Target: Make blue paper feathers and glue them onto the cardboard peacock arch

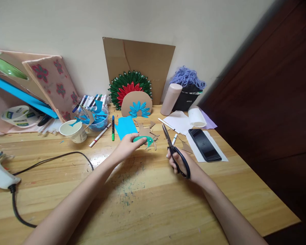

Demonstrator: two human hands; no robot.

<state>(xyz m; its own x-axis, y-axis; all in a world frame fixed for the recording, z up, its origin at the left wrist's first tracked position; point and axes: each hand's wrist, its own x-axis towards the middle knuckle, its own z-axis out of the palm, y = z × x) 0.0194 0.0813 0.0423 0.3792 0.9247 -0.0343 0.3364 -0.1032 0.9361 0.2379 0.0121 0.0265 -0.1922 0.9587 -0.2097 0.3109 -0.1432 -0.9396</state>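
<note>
Between thumb and fingers of my left hand [129, 145] is a small green piece [149, 141], held over the table. My right hand [177, 161] grips black-handled scissors [171, 144], whose blades point up and away and look nearly together. The scissors and the green piece are apart. Just beyond my left hand lie a blue sheet [126, 126] and brown cardboard scraps [145, 131]. Behind them stands a brown cardboard disc [127, 100] with blue petals, in front of a green and red petalled piece [130, 80].
A phone [204, 144] lies at the right on white paper. Left of my hands are a paper cup [75, 132], a tub of blue scraps [100, 120] and a green-capped marker [113, 128]. A glue gun [0, 173] with its cord sits at far left.
</note>
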